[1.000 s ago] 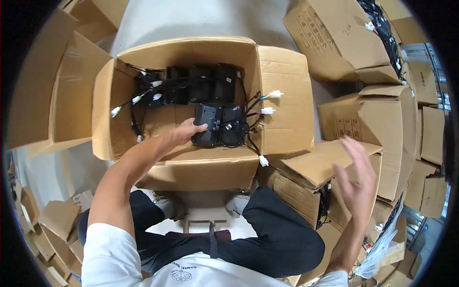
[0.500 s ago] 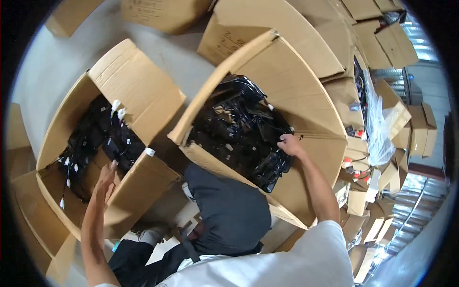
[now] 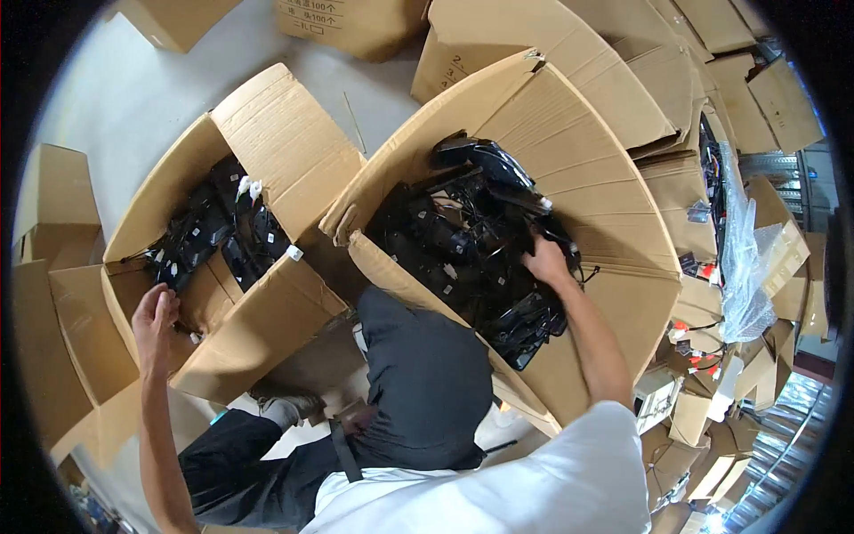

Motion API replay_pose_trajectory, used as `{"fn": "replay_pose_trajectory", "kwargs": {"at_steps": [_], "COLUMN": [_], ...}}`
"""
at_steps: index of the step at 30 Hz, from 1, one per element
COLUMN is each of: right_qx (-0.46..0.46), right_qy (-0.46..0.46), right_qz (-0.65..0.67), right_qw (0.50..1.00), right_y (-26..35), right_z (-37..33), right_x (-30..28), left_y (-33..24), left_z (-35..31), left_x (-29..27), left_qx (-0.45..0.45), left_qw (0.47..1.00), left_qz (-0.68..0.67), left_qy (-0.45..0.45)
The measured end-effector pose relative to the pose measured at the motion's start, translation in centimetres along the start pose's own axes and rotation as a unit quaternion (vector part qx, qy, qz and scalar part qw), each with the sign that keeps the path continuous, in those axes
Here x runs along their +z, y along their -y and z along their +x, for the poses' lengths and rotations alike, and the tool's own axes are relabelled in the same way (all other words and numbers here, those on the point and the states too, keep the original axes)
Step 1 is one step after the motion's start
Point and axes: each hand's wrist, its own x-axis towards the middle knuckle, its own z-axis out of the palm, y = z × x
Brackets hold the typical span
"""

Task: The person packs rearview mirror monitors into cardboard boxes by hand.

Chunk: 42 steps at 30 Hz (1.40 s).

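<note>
My left hand (image 3: pixel 156 313) is at the near left side of the left cardboard box (image 3: pixel 253 363), its fingers curled closed. What they hold, if anything, I cannot make out. Beside it in that box lie black plastic parts (image 3: pixel 200 222) with thin cables and white connectors (image 3: pixel 249 188). My right hand (image 3: pixel 546 261) reaches into the larger right box (image 3: pixel 614 191), fingers closed at the edge of a black plastic part (image 3: pixel 557 235); the fingertips are partly hidden. Around it is a heap of glossy black parts (image 3: pixel 436 236) with tangled wires.
More cardboard boxes (image 3: pixel 351 22) stand on the grey floor (image 3: pixel 307 84) beyond. On the right are stacked cartons, clear plastic wrap (image 3: pixel 745 267) and cables with red connectors (image 3: pixel 703 356). My bent knee (image 3: pixel 422 374) presses close to the right box.
My left hand has drawn back toward the left box's near left side, and its fingers have curled. My right hand has moved further in among the black parts. The whole view has shifted slightly.
</note>
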Motion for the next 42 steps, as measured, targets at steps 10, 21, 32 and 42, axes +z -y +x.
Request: {"fn": "replay_pose_trajectory", "kwargs": {"at_steps": [10, 21, 32, 42], "right_qx": [-0.037, -0.123, -0.015, -0.104], "right_qy": [0.07, 0.013, -0.012, 0.103], "right_qz": [0.749, -0.035, 0.281, 0.693], "right_qw": [0.658, 0.992, 0.959, 0.706], "right_y": [10.1, -3.1, 3.4, 25.2], "right_z": [-10.4, -7.7, -9.0, -19.8], "right_x": [-22.0, -0.7, -16.0, -28.2], "left_y": [-25.6, -22.9, -16.3, -24.4], "left_z": [-14.9, -10.0, -13.0, -19.7], "left_x": [25.1, 18.8, 8.0, 17.7], "left_qx": [0.575, 0.241, 0.103, 0.648], "left_qw": [0.775, 0.967, 0.939, 0.741], "left_qz": [0.187, -0.047, -0.319, 0.17], "left_qy": [0.182, 0.063, -0.072, -0.037]}}
